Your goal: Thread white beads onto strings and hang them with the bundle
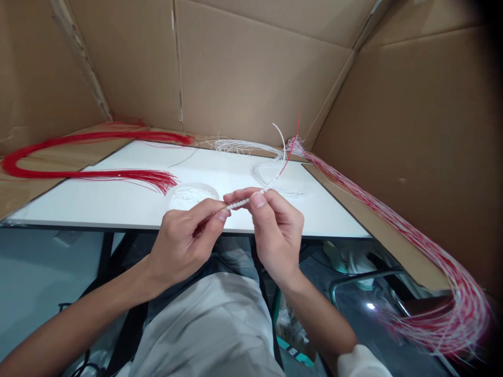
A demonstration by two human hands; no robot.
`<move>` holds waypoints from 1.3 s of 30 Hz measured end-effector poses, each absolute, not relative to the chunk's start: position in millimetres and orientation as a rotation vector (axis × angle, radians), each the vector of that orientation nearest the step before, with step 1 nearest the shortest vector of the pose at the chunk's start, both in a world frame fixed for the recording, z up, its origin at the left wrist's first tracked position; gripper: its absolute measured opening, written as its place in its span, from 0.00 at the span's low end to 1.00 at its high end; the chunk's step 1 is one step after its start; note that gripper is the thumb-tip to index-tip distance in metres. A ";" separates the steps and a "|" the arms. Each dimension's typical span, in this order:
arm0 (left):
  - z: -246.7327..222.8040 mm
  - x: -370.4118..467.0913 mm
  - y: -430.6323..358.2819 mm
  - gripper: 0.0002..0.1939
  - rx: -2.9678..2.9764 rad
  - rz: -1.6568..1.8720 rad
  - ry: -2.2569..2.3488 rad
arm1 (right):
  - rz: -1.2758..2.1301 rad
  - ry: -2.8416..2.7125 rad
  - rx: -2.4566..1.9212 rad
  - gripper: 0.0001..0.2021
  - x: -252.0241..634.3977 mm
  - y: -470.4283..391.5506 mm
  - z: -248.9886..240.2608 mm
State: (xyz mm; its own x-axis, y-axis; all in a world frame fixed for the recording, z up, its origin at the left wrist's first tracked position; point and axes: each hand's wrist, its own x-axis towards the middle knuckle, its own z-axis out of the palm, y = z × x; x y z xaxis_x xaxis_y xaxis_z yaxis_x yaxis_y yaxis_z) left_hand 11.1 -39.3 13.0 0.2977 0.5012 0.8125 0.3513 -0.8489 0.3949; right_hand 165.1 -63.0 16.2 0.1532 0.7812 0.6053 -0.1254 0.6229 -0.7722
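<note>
A strand of small white beads (238, 203) is stretched between my two hands, above the front edge of the white table (98, 201). My left hand (186, 230) pinches its near end between thumb and index finger. My right hand (277, 225) grips it farther along, thumb on top and fingers behind. Past the right hand, the strand runs up to the right and splits into a curved white cord end (282, 137) and a straighter red cord end (293, 142). Behind the left hand stands a shallow white dish (215, 189) holding small white pieces, partly hidden by that hand.
A long bundle of red cords (78, 137) curves along the left. Loose white cords (243, 147) lie at the back. A red-and-white bundle (377, 204) hangs over the right side. Cardboard walls (255, 68) enclose the back and sides.
</note>
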 end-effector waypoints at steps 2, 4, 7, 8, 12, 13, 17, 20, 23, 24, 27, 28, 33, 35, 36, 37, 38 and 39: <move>13.6 11.2 -39.5 0.07 2.408 1.599 0.791 | 0.721 -1.261 -0.646 0.11 165.3 -62.8 16.0; 13.8 11.2 -39.5 0.07 2.413 1.601 0.784 | 0.726 -1.266 -0.630 0.10 165.4 -62.9 15.7; 13.0 10.9 -39.5 0.07 2.422 1.597 0.789 | 0.734 -1.266 -0.605 0.10 165.5 -63.1 15.0; 12.6 10.8 -39.5 0.07 2.425 1.592 0.793 | 0.735 -1.264 -0.596 0.10 165.6 -63.1 14.8; 11.5 10.3 -39.4 0.07 2.423 1.592 0.792 | 0.748 -1.257 -0.559 0.09 166.2 -63.0 14.3; 11.5 10.2 -39.4 0.07 2.422 1.596 0.787 | 0.750 -1.257 -0.553 0.09 166.3 -63.0 14.3; 12.4 10.4 -39.5 0.07 2.415 1.588 0.768 | 0.748 -1.262 -0.545 0.09 166.3 -62.9 14.8; 13.2 10.9 -39.5 0.07 2.410 1.577 0.749 | 0.746 -1.268 -0.546 0.09 166.1 -62.5 14.9; 13.3 10.9 -39.4 0.07 2.403 1.585 0.735 | 0.740 -1.271 -0.542 0.08 165.8 -62.5 14.7; 13.2 10.9 -39.5 0.07 2.402 1.588 0.733 | 0.738 -1.272 -0.541 0.08 165.8 -62.7 14.7; 13.1 10.5 -39.8 0.07 2.400 1.584 0.742 | 0.728 -1.278 -0.543 0.09 165.7 -63.3 14.2; 13.0 10.5 -39.8 0.07 2.399 1.584 0.747 | 0.721 -1.284 -0.548 0.09 165.8 -63.3 13.8; 8.4 14.1 -37.6 0.08 2.314 1.591 0.827 | 0.748 -1.185 -0.534 0.13 165.1 -61.6 12.0; 3.8 17.7 -36.0 0.09 2.267 1.593 0.827 | 0.830 -1.127 -0.516 0.18 163.2 -61.6 11.9; 1.1 19.7 -35.5 0.09 2.251 1.587 0.817 | 0.871 -1.105 -0.508 0.18 161.6 -62.1 12.0; -1.7 21.6 -35.2 0.10 2.235 1.577 0.804 | 0.903 -1.083 -0.499 0.17 159.6 -62.9 12.2; -4.3 23.4 -35.1 0.10 2.221 1.561 0.792 | 0.923 -1.057 -0.488 0.16 157.3 -64.1 12.3; -6.7 25.0 -35.3 0.10 2.210 1.543 0.784 | 0.927 -1.030 -0.477 0.14 154.8 -65.4 12.4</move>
